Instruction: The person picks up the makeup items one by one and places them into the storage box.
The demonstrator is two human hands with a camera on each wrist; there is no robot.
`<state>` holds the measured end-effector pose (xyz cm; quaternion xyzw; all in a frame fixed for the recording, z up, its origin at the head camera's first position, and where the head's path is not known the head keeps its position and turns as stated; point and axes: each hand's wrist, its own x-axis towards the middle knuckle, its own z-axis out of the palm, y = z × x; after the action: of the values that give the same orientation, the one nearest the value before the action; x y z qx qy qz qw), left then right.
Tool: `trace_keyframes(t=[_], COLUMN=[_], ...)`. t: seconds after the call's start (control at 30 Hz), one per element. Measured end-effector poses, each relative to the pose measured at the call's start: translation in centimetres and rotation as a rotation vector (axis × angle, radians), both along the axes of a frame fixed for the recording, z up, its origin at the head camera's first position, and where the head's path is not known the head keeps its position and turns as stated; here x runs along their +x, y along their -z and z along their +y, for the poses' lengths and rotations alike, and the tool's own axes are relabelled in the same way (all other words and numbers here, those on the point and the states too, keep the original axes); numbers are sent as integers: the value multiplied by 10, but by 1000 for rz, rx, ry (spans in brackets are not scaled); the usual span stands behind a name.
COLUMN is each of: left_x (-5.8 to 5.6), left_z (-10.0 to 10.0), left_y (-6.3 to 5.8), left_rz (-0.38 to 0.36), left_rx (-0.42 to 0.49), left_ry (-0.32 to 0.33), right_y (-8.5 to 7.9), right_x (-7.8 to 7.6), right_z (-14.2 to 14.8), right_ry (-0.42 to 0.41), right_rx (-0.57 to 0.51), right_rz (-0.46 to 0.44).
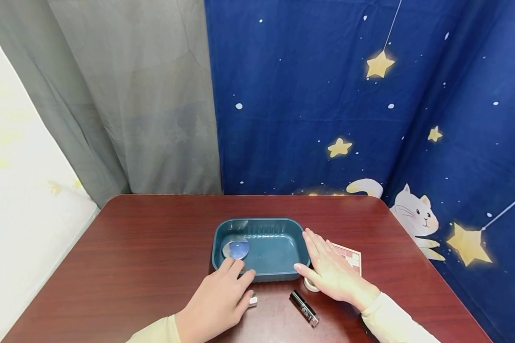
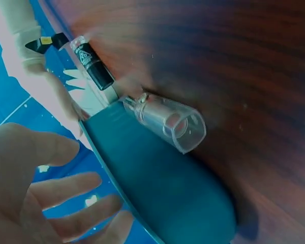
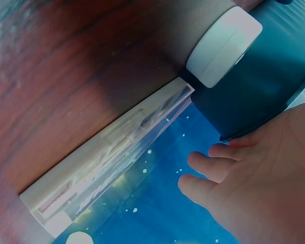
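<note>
A dark teal plastic basin [image 1: 272,255] sits on the table, with a round, shiny blue and clear item [image 1: 237,249] inside at its left. My left hand [image 1: 216,302] hovers at the basin's near-left rim, fingers loosely extended and holding nothing. Straight fingers of my right hand [image 1: 336,274] rest against the basin's right rim. In the left wrist view, a clear-cased lipstick [image 2: 165,122] lies beside the basin wall. Nearby is a black cosmetic tube [image 1: 303,308]. A white round case [image 3: 223,47] stands against the basin near my right hand, which partly covers it in the head view.
A flat palette box [image 3: 112,152] with a clear lid lies right of the basin, partly behind my right hand. The reddish-brown table [image 1: 146,247] ends at a far edge before grey and blue curtains [image 1: 292,105]. Something dark lies under the right sleeve.
</note>
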<state>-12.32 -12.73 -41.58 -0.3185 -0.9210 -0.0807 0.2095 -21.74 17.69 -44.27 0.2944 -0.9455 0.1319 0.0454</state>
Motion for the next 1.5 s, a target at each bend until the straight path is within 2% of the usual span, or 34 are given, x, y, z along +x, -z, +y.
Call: trace_keyframes(t=[0.1,0.3,0.37,0.47,0.53,0.77,0.93,1.03,1.2,1.27,1.5], left_x=[2,8,10,12,12,11,10,9,9,9,7], left_z=[-1,-1,-1,-3,-4,-4,-5,-5,-6,-6,-7], left_y=[2,6,6,7,10,24,28,30,33,34,40], left_rz=[26,98,62,-28,-50,104,142,131,66,39,11], left_rx=[14,18,11,-7,-30,-77,-95,-118,-156,-157,-134], left_ry=[6,68,75,65,57,68,58,54,46,42,53], right_y=[0,0,0,0,1,2,1,1,4,4,5], right_x=[0,1,1,1,1,3,3,2,1,1,1], right_z=[0,0,-1,-1,0,0,0,0,1,0,0], right_ry=[1,0,4,12,9,-6,-1,0,-10,-8,6], right_rx=[-2,0,0,3,6,-2,1,6,4,2,0], right_rz=[0,4,-5,-15,-7,10,10,14,30,27,-2])
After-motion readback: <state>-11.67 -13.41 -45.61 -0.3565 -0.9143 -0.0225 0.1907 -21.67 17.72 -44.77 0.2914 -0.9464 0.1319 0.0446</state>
